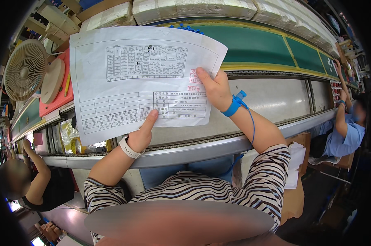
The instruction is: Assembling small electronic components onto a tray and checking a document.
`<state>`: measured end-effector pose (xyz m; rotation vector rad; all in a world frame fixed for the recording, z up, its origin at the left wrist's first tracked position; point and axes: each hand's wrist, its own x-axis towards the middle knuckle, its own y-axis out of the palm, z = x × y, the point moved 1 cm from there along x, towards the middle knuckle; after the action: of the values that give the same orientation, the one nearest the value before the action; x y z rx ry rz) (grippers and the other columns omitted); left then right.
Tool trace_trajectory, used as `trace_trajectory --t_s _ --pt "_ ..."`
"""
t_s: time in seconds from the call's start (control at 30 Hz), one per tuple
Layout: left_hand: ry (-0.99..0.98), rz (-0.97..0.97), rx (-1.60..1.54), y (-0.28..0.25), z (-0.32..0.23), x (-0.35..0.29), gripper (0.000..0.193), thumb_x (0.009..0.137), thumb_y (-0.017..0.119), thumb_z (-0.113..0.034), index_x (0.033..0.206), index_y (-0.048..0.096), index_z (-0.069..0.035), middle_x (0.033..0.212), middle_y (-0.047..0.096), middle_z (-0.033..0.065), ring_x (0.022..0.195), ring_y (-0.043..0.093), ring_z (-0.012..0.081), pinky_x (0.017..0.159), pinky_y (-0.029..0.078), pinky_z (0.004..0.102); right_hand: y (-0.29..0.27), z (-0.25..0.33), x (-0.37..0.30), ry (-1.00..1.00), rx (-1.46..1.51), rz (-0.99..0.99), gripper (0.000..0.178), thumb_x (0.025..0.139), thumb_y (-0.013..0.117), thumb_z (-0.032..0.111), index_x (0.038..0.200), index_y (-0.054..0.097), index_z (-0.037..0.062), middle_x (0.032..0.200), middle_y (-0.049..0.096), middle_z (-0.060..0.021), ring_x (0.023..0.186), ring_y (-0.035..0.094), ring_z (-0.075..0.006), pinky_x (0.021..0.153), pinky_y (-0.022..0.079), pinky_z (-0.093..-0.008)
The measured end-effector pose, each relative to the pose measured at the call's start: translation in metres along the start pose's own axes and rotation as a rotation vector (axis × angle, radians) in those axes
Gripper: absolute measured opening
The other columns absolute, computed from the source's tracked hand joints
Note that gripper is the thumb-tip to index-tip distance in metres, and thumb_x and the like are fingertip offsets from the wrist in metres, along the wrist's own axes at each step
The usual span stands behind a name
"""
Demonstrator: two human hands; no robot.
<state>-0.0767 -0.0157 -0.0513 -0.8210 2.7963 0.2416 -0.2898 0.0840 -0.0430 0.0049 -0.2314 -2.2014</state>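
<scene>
Both forearms enter from lower edge, bare below striped sleeves, raised forward and up. Left hand: palm turned away, thumb pointing up, pressed on front of what it grips, fingers hidden behind; pale band on wrist. Right hand: higher than left, thumb extended up-left in pinch grip, fingers curled behind; blue strap with coiled cord on wrist. Hands apart, elbows bent.

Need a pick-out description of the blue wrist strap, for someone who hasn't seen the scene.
Start at the long green conveyor belt across the top, then drop to the white sheet held up in front of it by both hands. The right hand grips the sheet's right edge; the strap is the bright blue band on that wrist. Unlike the white watch band on the left wrist, it trails a thin blue cord.
</scene>
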Motion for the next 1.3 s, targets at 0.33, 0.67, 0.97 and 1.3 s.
trace_trajectory --t_s 0.33,0.67,0.97,1.3 --pt "0.031 0.001 -0.019 -0.004 0.007 -0.003 0.042 0.09 0.048 -0.02 0.126 0.037 -0.003 0.126 0.043 0.0098 0.115 0.041 0.0193 0.098 0.032 0.0312 0.002 -0.002 -0.003 0.022 -0.009 -0.005 0.029 0.087 0.052 0.018 0.106 0.053 -0.0034 0.097 0.061 -0.0091 0.085 0.055 -0.0125 0.073 0.045 -0.0258" --pt "-0.012 -0.016 -0.035 0.0 0.001 0.0 0.043 0.09 0.048 -0.024 0.126 0.038 -0.003 0.126 0.043 0.0096 0.114 0.041 0.0195 0.097 0.033 0.0309 0.0 0.002 0.001 0.018 -0.012 0.003 0.029 0.087 0.052 0.018 0.107 0.053 -0.0033 0.097 0.061 -0.0091 0.086 0.055 -0.0126 0.074 0.045 -0.0263" --pt "0.102 -0.149 0.192 0.009 -0.009 -0.008 0.042 0.088 0.051 -0.026 0.12 0.046 0.001 0.121 0.048 0.0128 0.111 0.044 0.0215 0.097 0.031 0.0306 0.004 0.005 -0.001 -0.001 -0.009 0.001 0.03 0.088 0.05 0.02 0.107 0.053 -0.0036 0.097 0.06 -0.0091 0.087 0.054 -0.0128 0.074 0.045 -0.0268" --pt "0.998 0.453 0.865 0.019 -0.017 -0.006 0.036 0.064 0.062 -0.013 0.1 0.056 -0.006 0.087 0.062 0.0044 0.062 0.054 0.0205 0.055 0.045 0.0304 -0.056 -0.011 0.058 -0.141 -0.213 -0.212 0.016 0.086 0.052 0.013 0.093 0.056 -0.0007 0.073 0.058 -0.0044 0.061 0.053 -0.0085 0.052 0.042 -0.0211"
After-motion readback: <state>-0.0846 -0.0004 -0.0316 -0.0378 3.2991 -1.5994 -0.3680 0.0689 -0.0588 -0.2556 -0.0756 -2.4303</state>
